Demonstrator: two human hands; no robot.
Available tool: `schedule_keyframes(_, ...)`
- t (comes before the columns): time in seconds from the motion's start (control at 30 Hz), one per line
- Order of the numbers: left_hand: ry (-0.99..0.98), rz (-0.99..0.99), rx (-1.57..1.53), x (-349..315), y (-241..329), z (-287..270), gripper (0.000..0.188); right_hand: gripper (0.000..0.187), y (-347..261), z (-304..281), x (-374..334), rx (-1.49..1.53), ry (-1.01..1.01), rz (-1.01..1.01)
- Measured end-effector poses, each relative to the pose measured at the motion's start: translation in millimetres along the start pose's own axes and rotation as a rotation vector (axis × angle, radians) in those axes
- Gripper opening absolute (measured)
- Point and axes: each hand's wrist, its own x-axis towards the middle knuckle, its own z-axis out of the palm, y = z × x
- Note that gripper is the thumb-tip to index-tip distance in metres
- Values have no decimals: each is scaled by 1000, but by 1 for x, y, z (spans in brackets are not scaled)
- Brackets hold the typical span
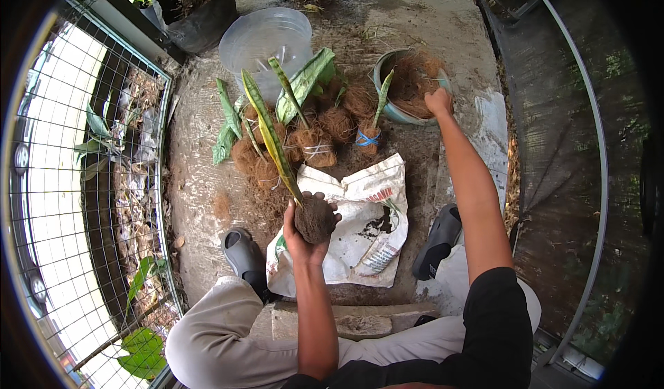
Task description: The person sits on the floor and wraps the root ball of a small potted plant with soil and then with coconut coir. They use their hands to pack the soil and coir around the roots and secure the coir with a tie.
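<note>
My left hand (304, 231) is wrapped round a dark ball of soil (315, 221) with a tall yellow-edged snake plant leaf (268, 134) rising from it. Its fingers cup the ball from below, above a white sack. At the right rim of a pale green basin (384, 109) my right hand (438, 103) is closed, fingers curled in over the edge. Brown coconut fibre (415, 78) fills the basin beside those fingers. Whether they grip the rim or some fibre is hidden.
Several fibre-wrapped root balls (337, 124) with leaves stand ahead, one tied with blue string (368, 139). The opened white sack (339, 264), spotted with soil, lies between my feet. Behind is a clear plastic tub (266, 29). Wire mesh (90, 181) borders the left, dark netting (553, 147) the right.
</note>
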Motion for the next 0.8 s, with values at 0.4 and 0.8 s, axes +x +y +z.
schedule_keyframes(0.4,60,-11,39,19,-13,-12,38,36,-26,15,19,-263,-67,83)
schedule_keyframes(0.8,51,-5,41,22,-17,-15,38,64,-21,26,36,-48,-17,92)
